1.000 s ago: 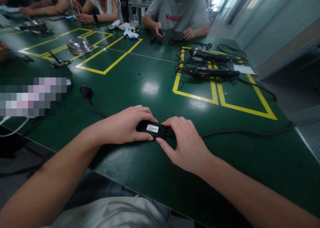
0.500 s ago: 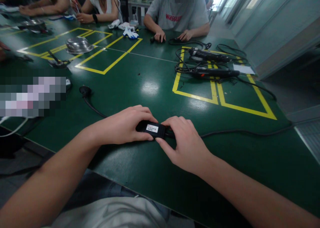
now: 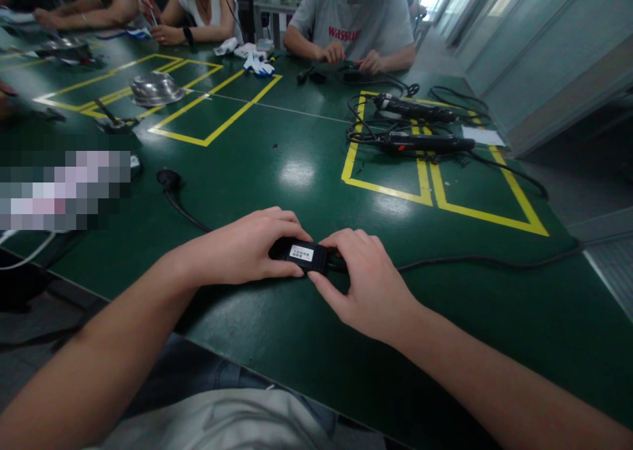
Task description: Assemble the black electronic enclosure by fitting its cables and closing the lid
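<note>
Near side of the bench (image 3: 277, 331): the black block (image 3: 319, 260) is pinched at its left end by the left hand (image 3: 242, 249), at its right by the right hand (image 3: 378, 288), apparently so it's steadied without the label (image 3: 301, 253) being covered.

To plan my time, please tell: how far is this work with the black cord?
Looks done: the cord is laid out. In hand: the left hand grips the labelled black box, the right hand at its end. Remaining, perhaps: the plug, lying unconnected on the table.
</note>
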Demonstrator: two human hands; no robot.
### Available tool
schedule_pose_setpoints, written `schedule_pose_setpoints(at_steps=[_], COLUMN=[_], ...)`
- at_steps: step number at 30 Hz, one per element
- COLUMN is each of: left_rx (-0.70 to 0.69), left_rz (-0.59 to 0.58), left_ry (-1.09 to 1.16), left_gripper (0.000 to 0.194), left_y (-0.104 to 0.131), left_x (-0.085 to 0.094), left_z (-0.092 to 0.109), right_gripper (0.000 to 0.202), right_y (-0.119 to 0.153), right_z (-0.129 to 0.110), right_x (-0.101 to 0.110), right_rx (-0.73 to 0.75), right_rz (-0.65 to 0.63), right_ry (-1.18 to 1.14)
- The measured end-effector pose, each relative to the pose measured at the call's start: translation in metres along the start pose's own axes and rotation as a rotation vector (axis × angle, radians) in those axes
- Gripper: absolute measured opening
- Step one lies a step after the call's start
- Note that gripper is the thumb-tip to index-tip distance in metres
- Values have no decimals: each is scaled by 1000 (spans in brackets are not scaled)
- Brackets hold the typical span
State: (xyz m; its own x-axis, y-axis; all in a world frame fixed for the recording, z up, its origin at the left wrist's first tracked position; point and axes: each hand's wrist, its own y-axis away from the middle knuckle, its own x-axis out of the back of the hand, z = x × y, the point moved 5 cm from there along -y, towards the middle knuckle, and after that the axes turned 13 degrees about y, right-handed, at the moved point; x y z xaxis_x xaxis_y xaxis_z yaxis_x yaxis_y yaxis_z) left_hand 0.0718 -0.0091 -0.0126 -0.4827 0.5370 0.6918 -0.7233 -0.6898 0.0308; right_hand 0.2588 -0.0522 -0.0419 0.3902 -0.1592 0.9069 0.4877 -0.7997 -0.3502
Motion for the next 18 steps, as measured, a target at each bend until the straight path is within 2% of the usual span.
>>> schedule_pose_setpoints(at_steps=[18], left_rx=[-4], left_rz=[-3], left_ry=[5], left_gripper=[29], left_y=[2], left_x=[-1], left_z=[-2], right_gripper=[18], right_y=[0], right_z=[1], right_x=[-1], right_rx=[1], right_rz=[17], right_ry=[1])
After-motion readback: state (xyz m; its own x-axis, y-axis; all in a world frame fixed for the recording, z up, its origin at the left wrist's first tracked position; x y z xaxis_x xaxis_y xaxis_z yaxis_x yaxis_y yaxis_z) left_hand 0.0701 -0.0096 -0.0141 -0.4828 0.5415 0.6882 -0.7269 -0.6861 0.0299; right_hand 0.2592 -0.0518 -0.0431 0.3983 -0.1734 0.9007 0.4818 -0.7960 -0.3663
